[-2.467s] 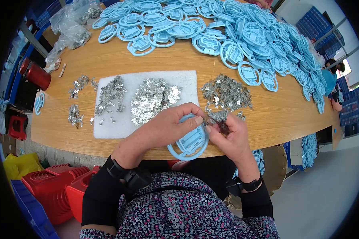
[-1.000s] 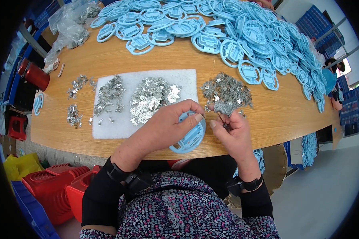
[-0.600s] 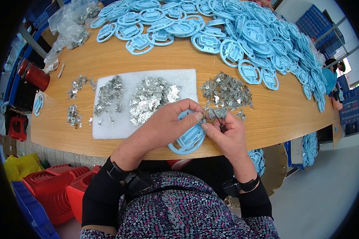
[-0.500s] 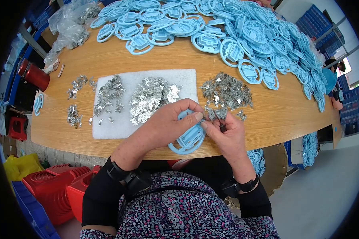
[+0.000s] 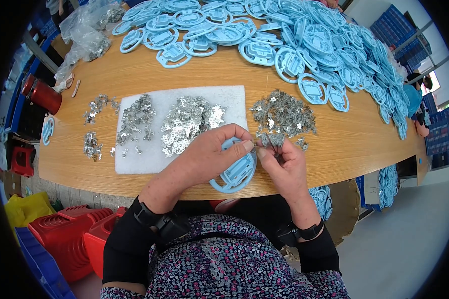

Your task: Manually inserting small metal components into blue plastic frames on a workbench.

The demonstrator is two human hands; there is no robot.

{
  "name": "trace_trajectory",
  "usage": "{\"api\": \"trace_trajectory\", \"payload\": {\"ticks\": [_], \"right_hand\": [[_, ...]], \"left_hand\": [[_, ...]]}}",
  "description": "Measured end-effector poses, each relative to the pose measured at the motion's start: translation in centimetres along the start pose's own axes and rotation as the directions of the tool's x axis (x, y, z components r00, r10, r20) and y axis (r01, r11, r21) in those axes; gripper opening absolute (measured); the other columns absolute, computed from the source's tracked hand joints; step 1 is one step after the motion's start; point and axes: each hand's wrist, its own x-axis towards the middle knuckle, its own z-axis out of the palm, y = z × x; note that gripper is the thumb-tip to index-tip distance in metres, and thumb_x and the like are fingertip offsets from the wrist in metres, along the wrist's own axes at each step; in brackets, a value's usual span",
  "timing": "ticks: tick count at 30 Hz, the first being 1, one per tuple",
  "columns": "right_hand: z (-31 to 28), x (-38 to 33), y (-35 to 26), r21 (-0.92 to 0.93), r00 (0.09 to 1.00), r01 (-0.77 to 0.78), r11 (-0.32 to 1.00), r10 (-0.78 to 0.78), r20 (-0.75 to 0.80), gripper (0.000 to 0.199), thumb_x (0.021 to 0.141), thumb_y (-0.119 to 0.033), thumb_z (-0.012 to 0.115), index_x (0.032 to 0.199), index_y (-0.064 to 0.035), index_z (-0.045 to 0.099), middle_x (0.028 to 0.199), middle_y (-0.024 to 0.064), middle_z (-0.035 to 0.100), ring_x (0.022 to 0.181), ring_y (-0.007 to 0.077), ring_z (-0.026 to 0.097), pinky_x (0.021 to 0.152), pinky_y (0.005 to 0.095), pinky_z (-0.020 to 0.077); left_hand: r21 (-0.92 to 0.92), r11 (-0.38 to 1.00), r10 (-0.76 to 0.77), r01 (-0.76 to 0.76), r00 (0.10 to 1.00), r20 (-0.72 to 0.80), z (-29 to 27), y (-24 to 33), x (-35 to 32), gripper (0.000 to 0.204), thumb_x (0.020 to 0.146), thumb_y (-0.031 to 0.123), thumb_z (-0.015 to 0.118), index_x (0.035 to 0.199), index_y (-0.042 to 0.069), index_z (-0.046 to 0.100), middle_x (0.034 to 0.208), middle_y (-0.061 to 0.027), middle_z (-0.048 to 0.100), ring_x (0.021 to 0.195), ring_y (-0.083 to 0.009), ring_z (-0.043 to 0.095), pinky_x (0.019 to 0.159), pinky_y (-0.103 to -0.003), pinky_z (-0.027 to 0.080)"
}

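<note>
A light-blue plastic part shaped like a small steering wheel (image 5: 238, 174) lies at the table's near edge, partly under my left hand (image 5: 217, 149). That hand's thumb and forefinger are pinched together at the wheel's upper right; whatever is between them is too small to make out. Close beside it, my right hand (image 5: 286, 169) is closed round a thin dark tool (image 5: 271, 143), perhaps tweezers, mostly hidden by the fingers. Small silvery metal clips (image 5: 284, 114) are heaped just beyond my right hand. More metal clips (image 5: 184, 129) lie on a white foam sheet (image 5: 157, 162) to the left.
A large pile of blue wheel-shaped parts (image 5: 319, 42) covers the far side and right of the table. Small clip heaps (image 5: 92, 145), clear plastic bags (image 5: 87, 32) and a red cylinder (image 5: 44, 94) are at the left. Red plastic stools (image 5: 67, 239) stand below.
My right thumb has shifted slightly to the right, away from the left fingertips. The left hand and the blue wheel have barely moved.
</note>
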Motion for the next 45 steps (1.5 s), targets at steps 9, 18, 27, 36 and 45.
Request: {"api": "trace_trajectory", "payload": {"ticks": [9,18,27,36,45], "right_hand": [[-0.2,-0.1,0.8,-0.056,0.999,-0.039,0.998,0.040,0.015,0.015,0.089,-0.005,0.074,0.102,-0.0006,0.068,0.077,-0.0072,0.060,0.068,0.0008,0.049,0.062,0.0187,0.0413],[-1.0,0.3,0.7,-0.300,0.989,0.150,0.942,-0.144,0.041,0.017,0.084,-0.007,0.076,0.094,0.0025,0.067,0.085,0.0126,0.075,0.078,0.0149,0.072,0.070,0.0274,0.0551],[-2.0,1.0,0.3,-0.437,0.977,0.211,0.874,-0.177,0.117,0.027,0.081,-0.011,0.080,0.076,0.0010,0.056,0.079,0.0154,0.073,0.070,0.0203,0.073,0.060,0.0301,0.0543],[-2.3,1.5,-1.0,-0.409,0.969,0.229,0.883,-0.165,0.185,0.018,0.082,-0.014,0.080,0.084,-0.0008,0.068,0.075,0.0115,0.070,0.064,0.0176,0.067,0.057,0.0304,0.0509],[-3.0,1.6,-0.3,-0.415,0.962,0.247,0.876,-0.171,0.212,0.018,0.082,-0.015,0.080,0.089,-0.0014,0.071,0.074,0.0104,0.069,0.062,0.0159,0.065,0.056,0.0291,0.0488]], "left_hand": [[-0.019,1.000,0.009,-0.009,1.000,0.001,0.2,-0.5,0.2,0.024,0.102,0.028,0.061,0.110,0.006,0.064,0.094,0.0008,0.068,0.086,-0.0052,0.061,0.076,-0.024,0.051],[0.005,1.000,-0.020,0.020,1.000,0.022,0.1,-0.4,0.1,0.022,0.103,0.026,0.059,0.110,0.006,0.064,0.094,0.0020,0.067,0.085,-0.0046,0.060,0.076,-0.023,0.051],[0.048,0.999,-0.014,0.011,0.997,0.075,-0.3,-0.3,0.2,0.023,0.103,0.027,0.059,0.111,0.006,0.064,0.094,0.0018,0.067,0.087,-0.0048,0.060,0.078,-0.024,0.051],[0.071,0.997,-0.036,0.029,0.994,0.107,-0.4,-0.1,0.2,0.023,0.103,0.028,0.059,0.111,0.007,0.064,0.097,0.0010,0.067,0.090,-0.0057,0.061,0.080,-0.025,0.051],[0.131,0.991,0.006,-0.016,0.997,0.082,-0.4,-0.7,0.4,0.024,0.102,0.028,0.060,0.110,0.007,0.065,0.094,0.0007,0.068,0.088,-0.0059,0.061,0.078,-0.025,0.051]]}}
